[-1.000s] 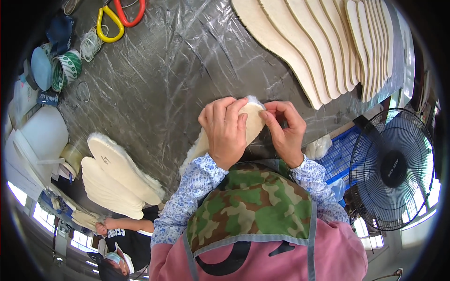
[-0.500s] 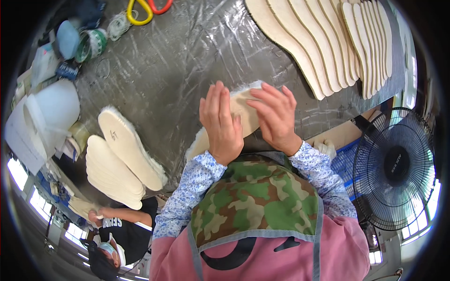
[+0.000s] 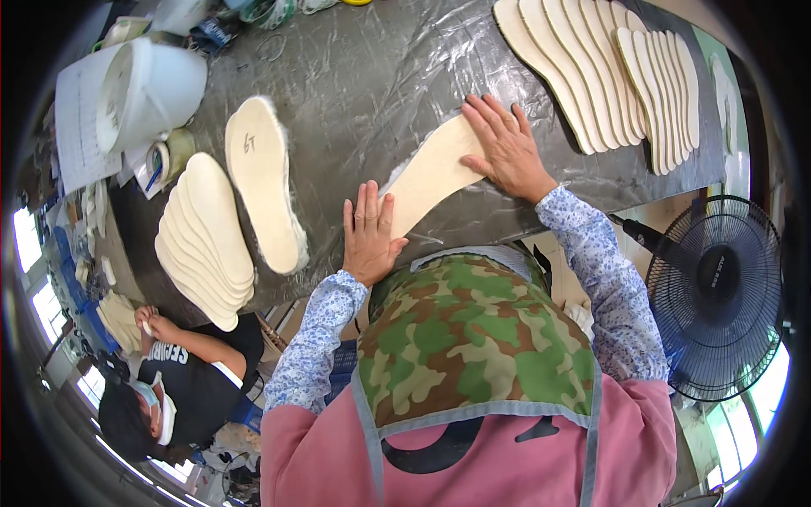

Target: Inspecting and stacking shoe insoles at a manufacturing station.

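Change: the insole (image 3: 431,173), curled up in both hands a moment ago, now lies flat on the surface (image 3: 372,93).
Fingers: left hand (image 3: 369,237) and right hand (image 3: 507,152) press it down, fingers spread.

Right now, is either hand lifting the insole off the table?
No: both the left hand and right hand press the insole flat on the table.

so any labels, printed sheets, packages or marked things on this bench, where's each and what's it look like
Printed paper sheet: far left edge of the bench, beside the white bucket; white, covered in small dark print.
Marked insole: lying flat left of the left hand; cream with a fuzzy rim and a small dark handwritten mark near its far end.
Fan badge: centre of the black fan right of the bench; round, dark, pale lettering.
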The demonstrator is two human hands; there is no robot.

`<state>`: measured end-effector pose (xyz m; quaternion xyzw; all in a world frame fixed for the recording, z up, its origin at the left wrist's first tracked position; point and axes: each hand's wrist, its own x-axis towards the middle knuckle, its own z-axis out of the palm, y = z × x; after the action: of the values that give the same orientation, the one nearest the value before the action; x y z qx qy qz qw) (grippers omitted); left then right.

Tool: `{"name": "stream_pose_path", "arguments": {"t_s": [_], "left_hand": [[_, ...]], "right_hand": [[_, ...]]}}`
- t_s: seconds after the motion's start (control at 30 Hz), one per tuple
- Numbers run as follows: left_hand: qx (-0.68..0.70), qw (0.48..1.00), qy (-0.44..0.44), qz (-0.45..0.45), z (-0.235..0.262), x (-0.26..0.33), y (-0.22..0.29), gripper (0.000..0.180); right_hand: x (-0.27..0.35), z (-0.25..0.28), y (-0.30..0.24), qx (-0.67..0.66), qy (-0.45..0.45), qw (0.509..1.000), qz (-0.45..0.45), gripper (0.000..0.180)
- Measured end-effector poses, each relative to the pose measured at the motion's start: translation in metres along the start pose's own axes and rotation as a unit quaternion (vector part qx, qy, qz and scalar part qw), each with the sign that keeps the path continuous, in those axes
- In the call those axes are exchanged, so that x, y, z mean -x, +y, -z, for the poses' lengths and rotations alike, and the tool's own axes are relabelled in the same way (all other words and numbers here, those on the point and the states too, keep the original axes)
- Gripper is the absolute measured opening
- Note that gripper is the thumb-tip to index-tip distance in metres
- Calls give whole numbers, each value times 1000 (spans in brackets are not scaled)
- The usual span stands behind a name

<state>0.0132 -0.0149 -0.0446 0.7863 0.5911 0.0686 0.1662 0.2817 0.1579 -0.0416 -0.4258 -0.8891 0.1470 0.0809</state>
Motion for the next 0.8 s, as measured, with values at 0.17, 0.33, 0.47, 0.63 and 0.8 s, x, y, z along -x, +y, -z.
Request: {"name": "stream_pose_path", "arguments": {"t_s": [0.17, 0.33, 0.47, 0.63, 0.8], "left_hand": [[81, 985, 100, 119, -7, 16, 18, 74], [278, 923, 194, 181, 0, 20, 23, 82], [480, 826, 229, 185, 6, 25, 14, 81], [625, 720, 256, 162, 37, 34, 11, 79], [454, 836, 291, 101, 77, 24, 16, 50]], "right_hand": [[-4, 4, 0, 24, 28, 999, 28, 74], [-21, 25, -20, 3, -48, 996, 74, 84], [-36, 30, -55, -14, -164, 979, 118, 62], [-31, 53, -77, -149, -16, 979, 136, 29], [-34, 65, -89, -162, 38, 975, 145, 25]]}}
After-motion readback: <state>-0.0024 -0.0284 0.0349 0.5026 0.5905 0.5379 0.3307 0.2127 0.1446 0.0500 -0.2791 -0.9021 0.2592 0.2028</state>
